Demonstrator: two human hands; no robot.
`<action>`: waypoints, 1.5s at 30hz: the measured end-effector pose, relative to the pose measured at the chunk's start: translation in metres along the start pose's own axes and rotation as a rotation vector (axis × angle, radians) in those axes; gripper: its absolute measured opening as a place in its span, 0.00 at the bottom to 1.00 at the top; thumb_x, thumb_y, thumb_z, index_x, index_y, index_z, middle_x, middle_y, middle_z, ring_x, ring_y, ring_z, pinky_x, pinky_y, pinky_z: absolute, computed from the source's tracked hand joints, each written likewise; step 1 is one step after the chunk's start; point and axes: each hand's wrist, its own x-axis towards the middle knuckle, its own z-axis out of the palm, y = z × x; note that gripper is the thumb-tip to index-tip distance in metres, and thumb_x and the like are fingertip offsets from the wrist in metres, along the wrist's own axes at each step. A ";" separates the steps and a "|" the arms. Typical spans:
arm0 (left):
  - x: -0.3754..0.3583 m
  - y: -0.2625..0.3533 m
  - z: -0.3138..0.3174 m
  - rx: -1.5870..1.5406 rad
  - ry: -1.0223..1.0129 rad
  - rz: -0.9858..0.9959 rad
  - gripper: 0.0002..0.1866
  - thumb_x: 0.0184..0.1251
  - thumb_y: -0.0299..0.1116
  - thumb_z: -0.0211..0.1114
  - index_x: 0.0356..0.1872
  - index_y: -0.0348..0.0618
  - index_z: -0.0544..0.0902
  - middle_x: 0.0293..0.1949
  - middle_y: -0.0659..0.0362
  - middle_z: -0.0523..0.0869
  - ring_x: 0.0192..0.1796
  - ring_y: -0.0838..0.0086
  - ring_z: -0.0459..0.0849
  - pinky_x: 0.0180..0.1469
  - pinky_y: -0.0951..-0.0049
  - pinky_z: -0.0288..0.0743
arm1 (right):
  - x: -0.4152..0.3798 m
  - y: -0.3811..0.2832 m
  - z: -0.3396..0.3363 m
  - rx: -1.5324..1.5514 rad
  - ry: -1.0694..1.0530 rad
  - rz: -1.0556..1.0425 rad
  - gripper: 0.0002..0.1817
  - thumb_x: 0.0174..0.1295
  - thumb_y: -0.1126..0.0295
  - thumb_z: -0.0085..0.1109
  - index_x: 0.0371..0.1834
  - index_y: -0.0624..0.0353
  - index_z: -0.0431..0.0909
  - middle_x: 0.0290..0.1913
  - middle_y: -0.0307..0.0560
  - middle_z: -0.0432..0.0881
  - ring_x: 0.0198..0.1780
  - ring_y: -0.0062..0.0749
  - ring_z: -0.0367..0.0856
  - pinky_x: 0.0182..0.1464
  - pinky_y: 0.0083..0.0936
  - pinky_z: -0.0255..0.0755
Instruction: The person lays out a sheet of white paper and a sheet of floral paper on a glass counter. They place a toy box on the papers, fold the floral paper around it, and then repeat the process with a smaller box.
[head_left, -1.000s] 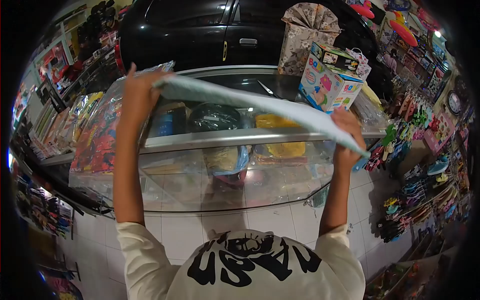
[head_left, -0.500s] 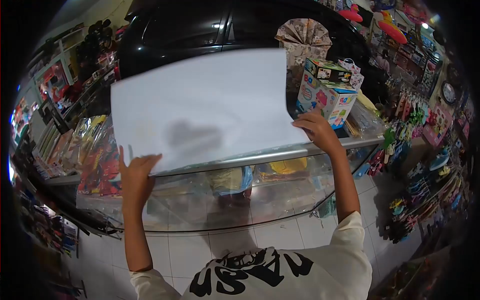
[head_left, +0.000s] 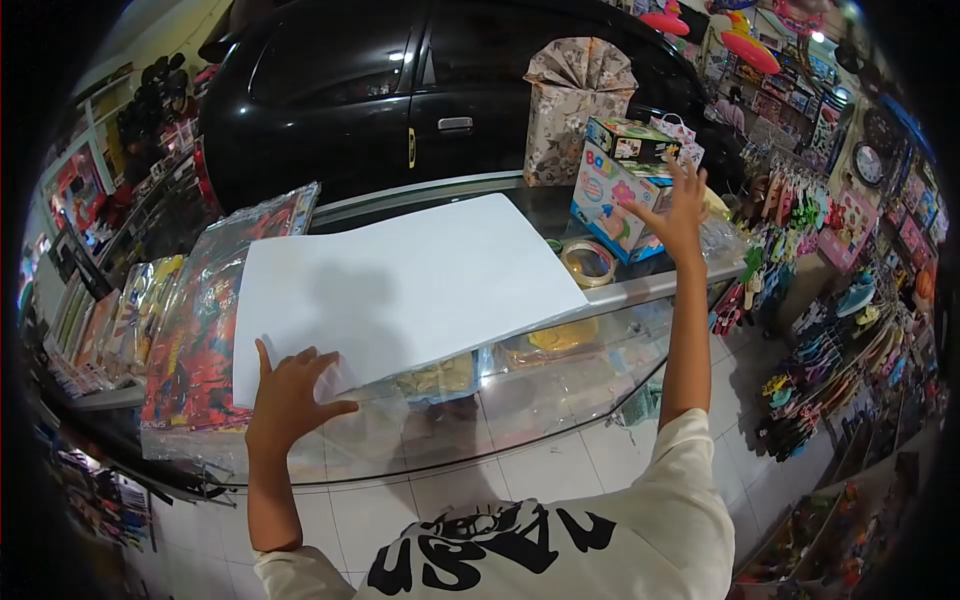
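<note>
A large white sheet of paper [head_left: 400, 285] lies spread flat on the glass counter [head_left: 650, 288]. My left hand [head_left: 290, 395] rests on its near left corner with fingers spread, pressing it down. My right hand [head_left: 680, 205] is raised with fingers apart, holding nothing, right in front of a colourful toy box [head_left: 608, 195] on the counter's right end. A roll of clear tape [head_left: 590, 262] sits on the glass just right of the sheet.
A wrapped gift with a fan-folded top [head_left: 568, 105] stands behind the toy box. Plastic-wrapped toy packs [head_left: 200, 320] lean at the counter's left. A black car [head_left: 400, 90] fills the space beyond. Shelves of small goods [head_left: 820, 330] line the right.
The sheet was held up in both hands, then swung down flat onto the counter. My right hand let go of it and moved right toward the toy box.
</note>
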 end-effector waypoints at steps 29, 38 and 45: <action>0.338 0.290 0.050 -0.755 0.264 0.436 0.64 0.32 0.62 0.77 0.71 0.57 0.49 0.66 0.33 0.52 0.70 0.39 0.53 0.69 0.44 0.49 | 0.012 0.114 -0.125 0.090 0.602 -0.351 0.07 0.58 0.82 0.58 0.39 0.63 0.81 0.36 0.49 0.83 0.37 0.36 0.82 0.41 0.26 0.74; 0.370 0.295 0.081 -0.829 0.027 0.425 0.74 0.26 0.69 0.75 0.71 0.45 0.39 0.67 0.26 0.38 0.72 0.36 0.31 0.71 0.44 0.40 | 0.008 0.145 -0.119 0.294 0.500 -0.309 0.09 0.58 0.87 0.54 0.39 0.65 0.80 0.35 0.46 0.83 0.37 0.29 0.81 0.41 0.23 0.73; 0.347 0.307 0.074 -0.755 0.150 0.396 0.72 0.25 0.63 0.79 0.69 0.37 0.42 0.64 0.27 0.48 0.71 0.37 0.43 0.71 0.48 0.46 | 0.007 0.140 -0.096 0.358 0.465 -0.260 0.12 0.53 0.89 0.56 0.38 0.63 0.80 0.35 0.47 0.82 0.36 0.33 0.79 0.41 0.24 0.72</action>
